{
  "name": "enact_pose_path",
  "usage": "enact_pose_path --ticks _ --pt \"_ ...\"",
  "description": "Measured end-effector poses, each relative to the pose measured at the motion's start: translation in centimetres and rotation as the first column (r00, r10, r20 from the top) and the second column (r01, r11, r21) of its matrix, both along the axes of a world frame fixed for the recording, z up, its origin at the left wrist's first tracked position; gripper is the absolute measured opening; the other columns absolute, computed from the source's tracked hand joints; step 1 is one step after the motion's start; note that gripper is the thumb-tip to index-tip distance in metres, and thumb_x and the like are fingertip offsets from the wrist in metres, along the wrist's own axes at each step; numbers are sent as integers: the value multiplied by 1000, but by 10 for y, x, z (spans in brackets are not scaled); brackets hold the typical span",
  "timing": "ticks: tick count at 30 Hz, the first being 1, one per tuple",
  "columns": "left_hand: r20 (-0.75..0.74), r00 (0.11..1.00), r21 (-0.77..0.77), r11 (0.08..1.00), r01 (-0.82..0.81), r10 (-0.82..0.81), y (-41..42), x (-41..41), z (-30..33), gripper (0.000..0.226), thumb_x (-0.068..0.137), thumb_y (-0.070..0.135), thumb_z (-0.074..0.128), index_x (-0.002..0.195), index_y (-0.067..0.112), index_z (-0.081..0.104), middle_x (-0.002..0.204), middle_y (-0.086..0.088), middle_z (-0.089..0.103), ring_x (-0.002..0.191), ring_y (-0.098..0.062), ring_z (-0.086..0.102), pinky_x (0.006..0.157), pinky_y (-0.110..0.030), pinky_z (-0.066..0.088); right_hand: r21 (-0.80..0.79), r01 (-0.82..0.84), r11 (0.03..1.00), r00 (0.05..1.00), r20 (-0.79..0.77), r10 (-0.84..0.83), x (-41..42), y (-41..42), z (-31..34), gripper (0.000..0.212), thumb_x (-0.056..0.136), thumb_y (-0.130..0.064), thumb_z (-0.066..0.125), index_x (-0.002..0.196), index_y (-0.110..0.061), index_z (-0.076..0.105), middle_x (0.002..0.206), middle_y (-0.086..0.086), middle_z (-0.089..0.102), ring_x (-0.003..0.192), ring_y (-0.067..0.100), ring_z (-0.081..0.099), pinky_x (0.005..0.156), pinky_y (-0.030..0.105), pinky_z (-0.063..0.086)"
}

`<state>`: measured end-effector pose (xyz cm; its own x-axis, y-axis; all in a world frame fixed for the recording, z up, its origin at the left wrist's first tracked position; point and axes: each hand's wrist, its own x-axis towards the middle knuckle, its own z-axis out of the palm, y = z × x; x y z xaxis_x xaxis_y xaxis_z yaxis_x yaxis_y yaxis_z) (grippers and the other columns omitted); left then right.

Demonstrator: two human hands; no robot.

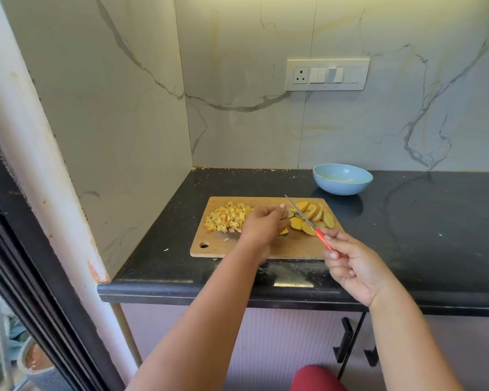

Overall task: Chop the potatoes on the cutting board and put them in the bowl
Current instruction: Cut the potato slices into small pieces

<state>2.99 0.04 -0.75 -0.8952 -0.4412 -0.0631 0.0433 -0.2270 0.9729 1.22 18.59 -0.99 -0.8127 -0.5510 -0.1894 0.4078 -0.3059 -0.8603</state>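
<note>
A wooden cutting board [291, 246] lies on the black counter. A heap of diced potato [226, 217] covers its left part, and several potato slices [312, 214] are spread over its right part. My left hand [261, 225] rests over the board's middle, fingers curled over a potato slice [283, 232] that is mostly hidden under it. My right hand [353, 266] grips the red handle of a knife [305, 218], whose blade points up and left above the slices. A light blue bowl [342, 179] stands behind the board to the right; it looks empty.
The black counter [421, 235] stretches to the right of the board. Marble walls close the corner at the left and back, with a switch panel [327, 74] on the back wall. A white pillar stands at the left. Potato scraps lie near the board's left edge.
</note>
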Motion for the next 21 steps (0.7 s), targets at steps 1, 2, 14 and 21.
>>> enact_pose_path --ticks 1,2,14,21 --pt "-13 1000 115 993 15 -13 1 -2 3 24 96 21 62 109 1 64 109 -13 71 96 -20 70 89 -31 57 8 -3 1000 1000 -2 3 -1 -1 -1 17 95 -8 50 109 -14 59 57 0 38 39 2 25 30 12 19" --pt "-34 999 201 979 27 -21 3 -3 6 20 96 15 61 107 -2 63 107 -17 70 92 -21 70 83 -27 58 18 -5 1000 1000 -6 5 -1 -1 -1 18 96 -7 50 109 -14 59 57 0 39 39 2 25 30 12 19" --pt "-39 999 238 971 27 -19 -4 -6 15 2 87 -1 68 86 1 68 88 -14 71 73 -15 69 63 -18 56 20 114 993 985 -131 -111 -2 -5 -4 19 97 -6 51 109 -14 64 61 3 43 42 5 27 34 14 22" --pt "120 959 -844 536 -39 258 6 -14 -2 7 87 18 67 86 12 71 84 -1 67 80 -14 60 70 -24 48 93 442 892 837 -400 -373 -14 -18 -13 13 98 -13 55 104 -21 63 69 2 50 51 6 41 38 19 28"
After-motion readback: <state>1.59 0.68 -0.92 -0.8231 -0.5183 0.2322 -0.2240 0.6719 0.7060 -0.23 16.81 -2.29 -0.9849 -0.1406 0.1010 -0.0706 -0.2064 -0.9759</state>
